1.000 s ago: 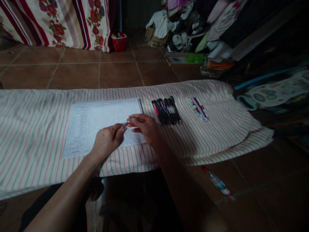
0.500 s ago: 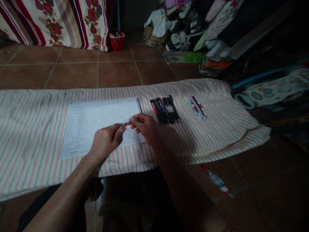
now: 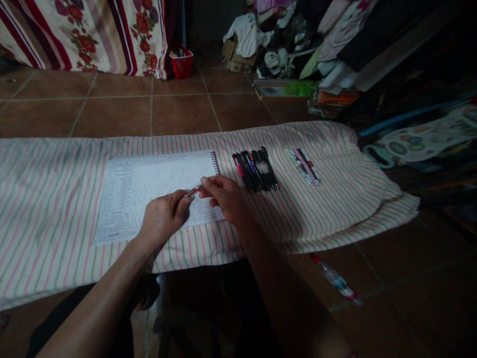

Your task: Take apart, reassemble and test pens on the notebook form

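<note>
Both my hands meet above a spiral-bound notebook [image 3: 156, 196] with a printed, written-on page, which lies on a pink-and-grey striped cloth [image 3: 328, 209]. My left hand [image 3: 164, 219] and my right hand [image 3: 223, 196] both hold a short red pen [image 3: 193, 192], the left at its near end and the right at its far tip. Most of the pen is hidden by my fingers. To the right of the notebook lies a tight row of several dark pens [image 3: 255, 170], and beyond it a smaller group of pale pens [image 3: 302, 166].
A plastic bottle [image 3: 333, 278] lies on the brown tile floor [image 3: 182, 114] at lower right. A red basket [image 3: 181, 63] stands by a floral bedcover [image 3: 97, 35]. Piled clothes, cardboard boxes [image 3: 238, 57] and shoes [image 3: 276, 62] fill the back right.
The whole view has shifted slightly. My hands and the red pen have stayed almost in place, with no visible change in grip.
</note>
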Tool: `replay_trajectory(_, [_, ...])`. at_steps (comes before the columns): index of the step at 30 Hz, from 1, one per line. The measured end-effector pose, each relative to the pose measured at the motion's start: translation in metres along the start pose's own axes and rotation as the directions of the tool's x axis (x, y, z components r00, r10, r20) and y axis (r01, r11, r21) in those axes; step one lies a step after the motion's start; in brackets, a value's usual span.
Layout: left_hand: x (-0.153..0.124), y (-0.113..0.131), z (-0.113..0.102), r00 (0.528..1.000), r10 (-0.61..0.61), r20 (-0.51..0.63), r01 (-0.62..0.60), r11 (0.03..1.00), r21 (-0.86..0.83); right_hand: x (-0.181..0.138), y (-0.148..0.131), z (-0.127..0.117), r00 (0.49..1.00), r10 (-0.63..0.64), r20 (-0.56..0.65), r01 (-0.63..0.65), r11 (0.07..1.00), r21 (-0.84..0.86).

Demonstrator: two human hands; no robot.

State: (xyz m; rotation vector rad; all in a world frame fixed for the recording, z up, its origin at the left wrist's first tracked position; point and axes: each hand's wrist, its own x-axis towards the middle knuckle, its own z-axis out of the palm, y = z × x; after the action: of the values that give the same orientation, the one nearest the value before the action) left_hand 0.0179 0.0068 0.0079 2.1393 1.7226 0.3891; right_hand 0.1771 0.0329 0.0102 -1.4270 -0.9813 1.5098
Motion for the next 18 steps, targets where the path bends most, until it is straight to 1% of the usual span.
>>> replay_trajectory(3, [-0.0005, 0.0009, -0.0001, 1.000, 0.003, 0.013, -0.003, 1.000, 0.013, 0.0028, 0.0032, -0.0015, 0.997, -0.080, -0.006, 0.079, 0.993, -0.090])
replay_trajectory(5, [-0.0002, 0.0009, 0.0002, 1.000, 0.006, 0.014, -0.006, 1.000, 0.009, 0.0044, 0.0056, -0.0021, 0.992, -0.129, -0.007, 0.127, 0.986, -0.108])
replay_trajectory(7, [0.0004, 0.0006, 0.0006, 1.000, 0.007, 0.008, -0.007, 1.000, 0.000, 0.0053, 0.0071, -0.0027, 0.989, -0.149, -0.004, 0.148, 0.983, -0.108])
replay_trajectory(13, [0.0012, -0.0012, 0.0008, 1.000, 0.011, -0.004, -0.011, 1.000, -0.004, 0.0045, 0.0038, -0.0047, 0.996, -0.069, 0.059, 0.067, 0.997, 0.034])
replay_trajectory(18, [0.0005, -0.0019, 0.0002, 1.000, -0.005, -0.002, 0.005, 1.000, 0.001, 0.0027, 0.0010, -0.0035, 0.998, -0.022, 0.051, 0.018, 0.997, 0.071])
